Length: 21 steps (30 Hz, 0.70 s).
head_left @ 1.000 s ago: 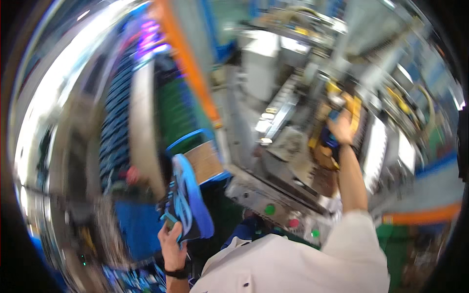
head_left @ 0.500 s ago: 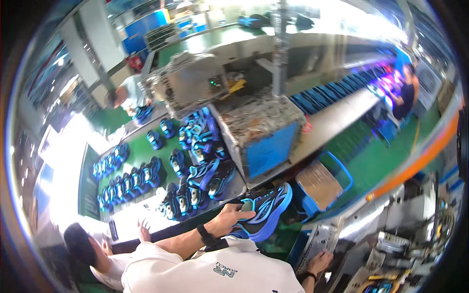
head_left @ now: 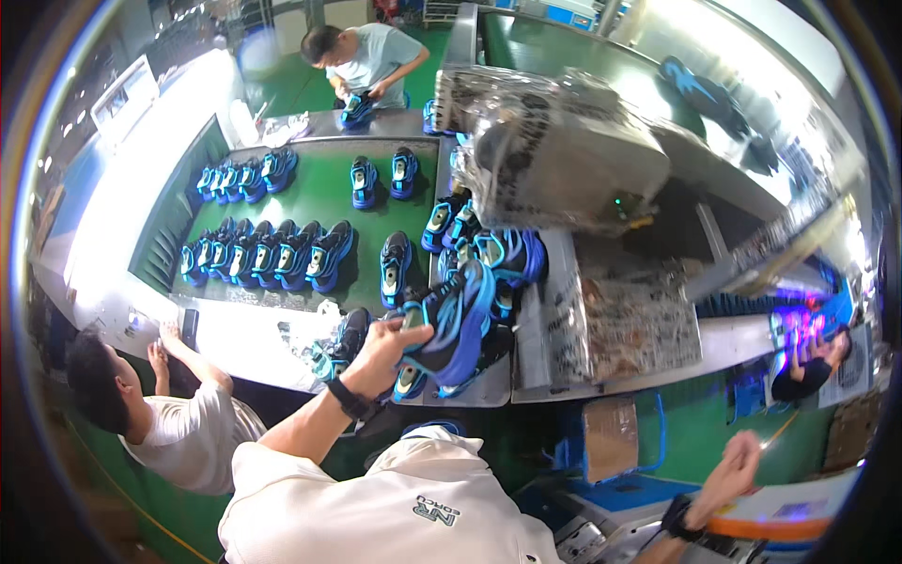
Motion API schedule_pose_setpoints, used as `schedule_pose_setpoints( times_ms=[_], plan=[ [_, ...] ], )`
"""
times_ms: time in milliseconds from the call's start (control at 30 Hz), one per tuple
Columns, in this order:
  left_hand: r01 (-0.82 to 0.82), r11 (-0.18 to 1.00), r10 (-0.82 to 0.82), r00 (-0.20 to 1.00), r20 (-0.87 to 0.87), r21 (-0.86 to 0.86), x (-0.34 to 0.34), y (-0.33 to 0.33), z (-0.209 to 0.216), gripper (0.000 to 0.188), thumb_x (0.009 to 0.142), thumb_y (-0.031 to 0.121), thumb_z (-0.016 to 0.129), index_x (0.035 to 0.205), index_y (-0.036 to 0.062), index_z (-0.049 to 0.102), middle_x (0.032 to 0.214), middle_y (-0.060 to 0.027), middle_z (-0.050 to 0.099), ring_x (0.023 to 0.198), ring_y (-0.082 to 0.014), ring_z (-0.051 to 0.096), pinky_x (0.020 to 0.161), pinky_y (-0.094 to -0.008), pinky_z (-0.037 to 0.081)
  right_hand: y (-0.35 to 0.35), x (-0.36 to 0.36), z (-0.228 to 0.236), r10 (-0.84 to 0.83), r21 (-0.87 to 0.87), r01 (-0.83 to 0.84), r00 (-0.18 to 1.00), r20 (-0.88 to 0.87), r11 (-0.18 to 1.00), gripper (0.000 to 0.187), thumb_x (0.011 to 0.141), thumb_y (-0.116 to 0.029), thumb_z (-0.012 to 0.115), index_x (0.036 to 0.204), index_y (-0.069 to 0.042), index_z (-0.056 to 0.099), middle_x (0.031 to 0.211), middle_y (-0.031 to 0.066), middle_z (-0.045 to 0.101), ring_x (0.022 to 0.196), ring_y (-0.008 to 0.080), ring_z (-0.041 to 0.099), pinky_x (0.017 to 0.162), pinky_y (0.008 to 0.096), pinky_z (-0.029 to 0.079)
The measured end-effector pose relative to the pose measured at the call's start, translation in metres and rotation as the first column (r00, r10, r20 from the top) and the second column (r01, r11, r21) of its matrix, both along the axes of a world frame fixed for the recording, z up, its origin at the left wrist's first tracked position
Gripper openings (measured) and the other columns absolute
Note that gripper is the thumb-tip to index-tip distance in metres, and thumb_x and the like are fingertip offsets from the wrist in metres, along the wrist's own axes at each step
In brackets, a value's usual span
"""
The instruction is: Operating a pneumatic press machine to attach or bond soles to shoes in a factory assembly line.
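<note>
Black-and-blue shoe: located above the near right corner of the bench, in front of a pile of similar shoes. The left hand has its grip clamped on the shoe at the ankle end, thumb uppermost across the opening.

Principal relation: from the left grip, the shoe extends to the right and toward the far edge of the bench. Its long axis slants, heel close to the palm, toe farther out; the sole is turned mainly to the right. The left hand is the nearer, being in contact. The right hand is well apart, to the right beyond the bench's near right corner, beside an orange-edged panel. No article is seen in it; its fingers are blurred, and whether they stand apart or together cannot be told.

Limitations: the left fingers beneath the shoe are hidden, as is part of the collar behind the thumb. The shoe overlaps the pile in view, so contact between them cannot be confirmed. The right forearm is cut off by the lower edge of view.
</note>
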<state>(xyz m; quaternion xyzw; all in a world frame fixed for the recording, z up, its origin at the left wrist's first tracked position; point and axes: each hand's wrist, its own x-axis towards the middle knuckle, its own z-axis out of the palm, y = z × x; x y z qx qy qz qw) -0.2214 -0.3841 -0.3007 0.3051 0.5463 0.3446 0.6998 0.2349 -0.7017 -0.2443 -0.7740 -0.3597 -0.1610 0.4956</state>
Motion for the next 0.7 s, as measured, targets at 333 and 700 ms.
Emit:
schedule_pose_setpoints(
  times_ms=[333,700],
  plan=[
    [-0.119,0.989,0.119,0.993,0.008,0.084,0.003,0.334,-0.149,0.026,0.077,0.013,0.075,0.090,-0.0037,0.060,0.082,-0.0114,0.065,0.069,-0.0211,0.064,0.059,-0.0405,0.052,0.442,0.126,0.211,0.291,-0.457,-0.080,0.863,0.413,0.886,0.040,0.090,-0.014,0.063,0.127,0.000,0.055,0.122,0.0178,0.062,0.116,0.0264,0.058,0.101,0.0358,0.041],
    [0.168,0.931,0.125,0.686,-0.716,0.324,0.074,0.583,-0.309,0.068,0.074,0.015,0.061,0.133,-0.0080,0.036,0.109,-0.0314,0.062,0.106,-0.0439,0.060,0.090,-0.0465,0.050,0.662,0.237,0.222,0.295,-0.784,0.064,0.905,0.307,0.618,0.057,0.085,-0.036,0.069,0.120,0.008,0.056,0.106,0.0192,0.066,0.095,0.0238,0.064,0.084,0.0354,0.049]
  ],
)
